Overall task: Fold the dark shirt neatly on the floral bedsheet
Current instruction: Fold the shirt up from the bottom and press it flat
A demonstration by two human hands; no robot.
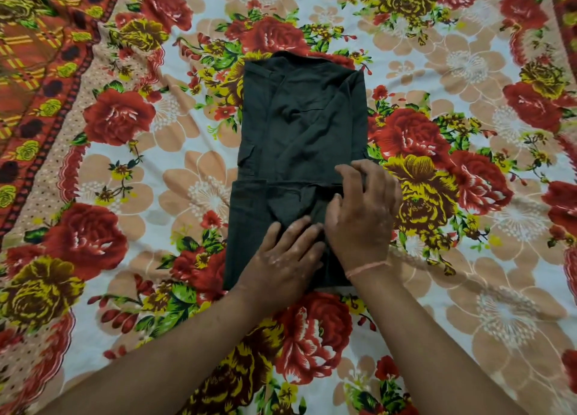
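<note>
The dark shirt [299, 124] lies in the middle of the floral bedsheet [468, 258], folded into a long narrow rectangle with its collar at the far end. Its near part is doubled over, with a fold edge running across. My left hand [282, 258] rests flat on that near part, fingers spread and pointing right. My right hand [363, 208] lies on the shirt's right side over the fold edge, fingers bent on the cloth; whether it pinches the cloth I cannot tell. A pinkish thread circles my right wrist.
An orange and red patterned cloth [40, 71] covers the far left of the bed. The bedsheet spreads out on every side of the shirt, with shallow wrinkles at the right.
</note>
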